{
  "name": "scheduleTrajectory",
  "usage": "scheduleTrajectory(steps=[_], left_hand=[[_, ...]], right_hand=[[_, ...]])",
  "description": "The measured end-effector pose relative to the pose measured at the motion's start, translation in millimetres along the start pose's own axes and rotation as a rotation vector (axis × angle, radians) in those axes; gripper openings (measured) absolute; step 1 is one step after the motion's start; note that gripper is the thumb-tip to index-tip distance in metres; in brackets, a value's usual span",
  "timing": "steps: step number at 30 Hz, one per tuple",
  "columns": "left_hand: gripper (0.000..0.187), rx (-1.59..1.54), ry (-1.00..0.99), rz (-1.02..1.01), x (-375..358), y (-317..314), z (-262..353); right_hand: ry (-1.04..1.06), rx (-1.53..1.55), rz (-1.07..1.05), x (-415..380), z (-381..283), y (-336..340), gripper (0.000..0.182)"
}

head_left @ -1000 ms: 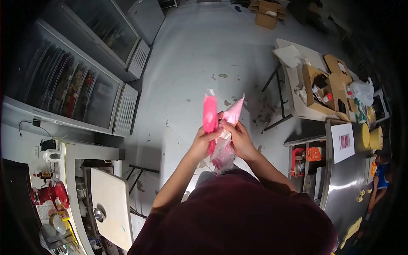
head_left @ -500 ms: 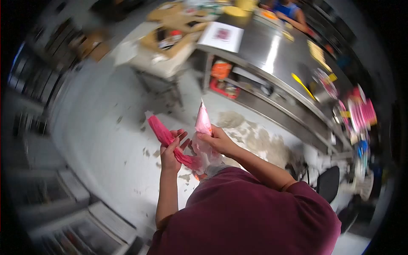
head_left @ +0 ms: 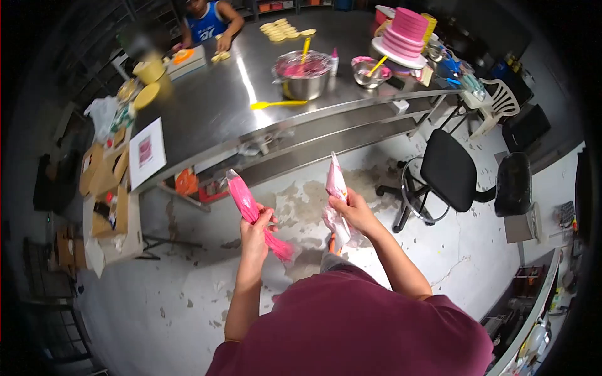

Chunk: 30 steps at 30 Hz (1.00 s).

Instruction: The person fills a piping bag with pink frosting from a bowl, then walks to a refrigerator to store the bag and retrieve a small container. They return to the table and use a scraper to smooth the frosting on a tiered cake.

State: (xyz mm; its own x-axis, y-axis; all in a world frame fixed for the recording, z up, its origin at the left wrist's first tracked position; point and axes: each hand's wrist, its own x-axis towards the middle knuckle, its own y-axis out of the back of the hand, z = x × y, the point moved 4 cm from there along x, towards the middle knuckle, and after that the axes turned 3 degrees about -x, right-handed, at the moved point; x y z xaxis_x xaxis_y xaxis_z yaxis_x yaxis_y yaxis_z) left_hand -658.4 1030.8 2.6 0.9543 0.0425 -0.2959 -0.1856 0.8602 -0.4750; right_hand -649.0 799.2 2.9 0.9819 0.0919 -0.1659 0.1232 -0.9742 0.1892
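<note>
My left hand (head_left: 254, 235) is closed around a bright pink piping bag (head_left: 242, 199), whose clear, crumpled end hangs below the fingers. In my right hand (head_left: 355, 212) is a second piping bag (head_left: 336, 178), white and pale pink, its narrow tip pointing up and its loose plastic hanging under the grip. Both bags are in the air above the floor, apart from each other, on the near side of a steel table (head_left: 207, 106). Neither hand touches the table.
On the table stand a steel bowl of pink cream (head_left: 305, 84), a yellow spatula (head_left: 279, 104), a tiered pink cake (head_left: 402, 37) and a printed sheet (head_left: 147, 153). Across it, a person in blue (head_left: 208, 26) handles pale pieces. A black swivel chair (head_left: 448, 169) stands at right, cardboard boxes (head_left: 110, 213) at left.
My view has turned to the right, bringing the table, cake and chair into the middle and right. The two hands have moved farther apart, each still holding its bag.
</note>
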Motion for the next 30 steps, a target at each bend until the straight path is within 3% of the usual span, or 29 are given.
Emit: scheduleTrajectory(steps=[3,6,11,20,23,26,28,30], left_hand=[[0.015,0.027,0.013,-0.008,62,-64,-11],[0.015,0.056,-0.051,0.01,116,-118,-17],[0.015,0.244,-0.161,0.093,199,-159,0],[0.018,0.538,-0.254,0.174,332,-169,72],[0.022,0.601,-0.28,0.196,371,-167,85],[0.025,0.65,-0.183,0.126,401,-167,84],[0.03,0.738,-0.154,0.119,407,-182,90],[0.033,0.853,-0.111,0.067,415,-188,92]], right_hand=[[0.062,-0.022,0.134,37,27,81,0.031],[-0.108,-0.053,0.139,74,46,151,0.031],[-0.089,-0.329,0.173,158,36,220,0.042],[-0.061,-0.286,0.157,369,53,218,0.052],[-0.018,-0.405,0.39,430,60,218,0.05],[-0.18,-0.459,0.399,467,44,219,0.049],[-0.113,-0.542,0.441,488,41,221,0.051],[-0.173,-0.573,0.421,500,42,224,0.05]])
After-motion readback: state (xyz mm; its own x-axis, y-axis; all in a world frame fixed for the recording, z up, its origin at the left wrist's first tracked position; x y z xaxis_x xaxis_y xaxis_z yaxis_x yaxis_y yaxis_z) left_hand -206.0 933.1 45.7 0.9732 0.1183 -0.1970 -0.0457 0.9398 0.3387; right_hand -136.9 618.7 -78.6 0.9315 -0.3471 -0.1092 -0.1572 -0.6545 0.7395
